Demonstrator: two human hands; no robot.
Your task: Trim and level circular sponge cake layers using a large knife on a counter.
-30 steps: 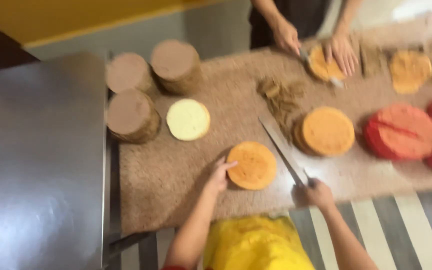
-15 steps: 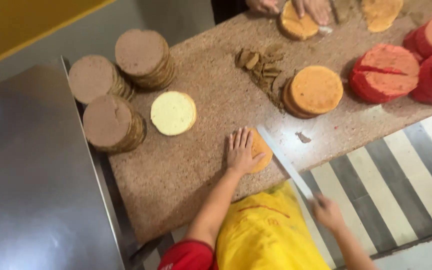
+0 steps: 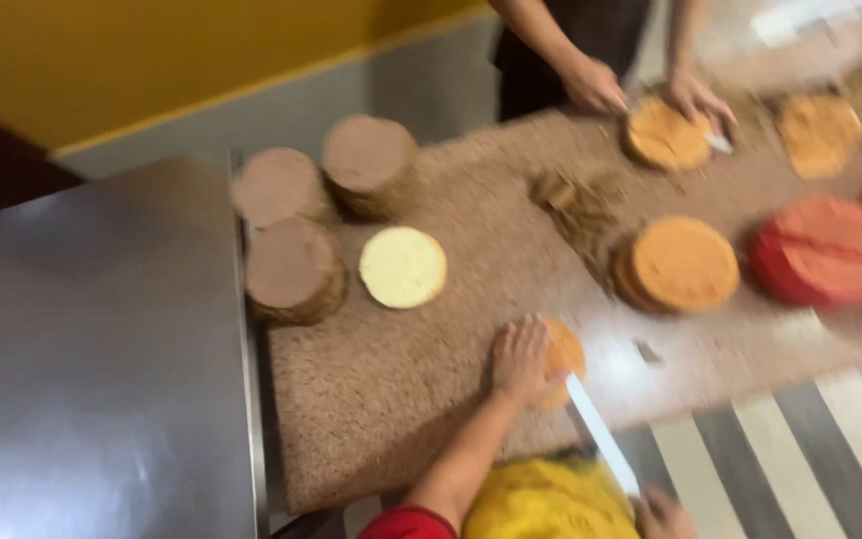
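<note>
One orange cake round [image 3: 563, 357] under spread left hand [image 3: 521, 359]; right hand [image 3: 665, 514] gripping long knife [image 3: 603, 435] alongside.

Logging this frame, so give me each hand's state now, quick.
Left hand: open, flat on the small orange cake round.
Right hand: closed on the long knife, at the frame's bottom edge.

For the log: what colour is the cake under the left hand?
Orange cake, under the left hand; head view.
</note>
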